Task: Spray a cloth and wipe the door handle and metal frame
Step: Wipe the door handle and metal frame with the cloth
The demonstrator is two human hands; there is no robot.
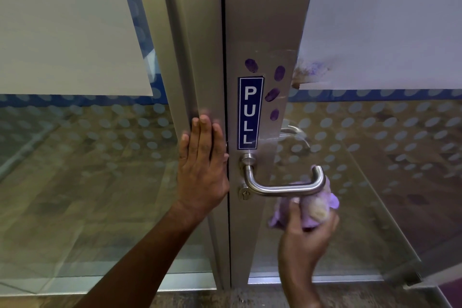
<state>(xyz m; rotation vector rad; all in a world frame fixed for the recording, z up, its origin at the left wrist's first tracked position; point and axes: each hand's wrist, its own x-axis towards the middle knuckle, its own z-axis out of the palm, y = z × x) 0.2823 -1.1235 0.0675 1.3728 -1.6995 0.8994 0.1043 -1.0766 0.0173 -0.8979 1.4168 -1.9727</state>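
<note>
Cloth just under the handle's free end
Right hand [306, 235] fingers clamp the cloth [312, 207] beneath the crosswise door handle [282, 189]; left hand [202, 165] flat, fingers straight, on the metal frame [200, 57].

The door handle [282, 189] is smooth brushed steel with a soft shine. The door frame [265, 20] is matt brushed metal, smudged with purple prints. The cloth [312, 210] is soft lilac fabric. The sticker [250, 112] looks glossy.

Lilac cloth [312, 210]; silver handle [282, 189]; blue sign [250, 112], white letters; purple smudges [273, 94]; pale-dotted glass [375, 145].
</note>
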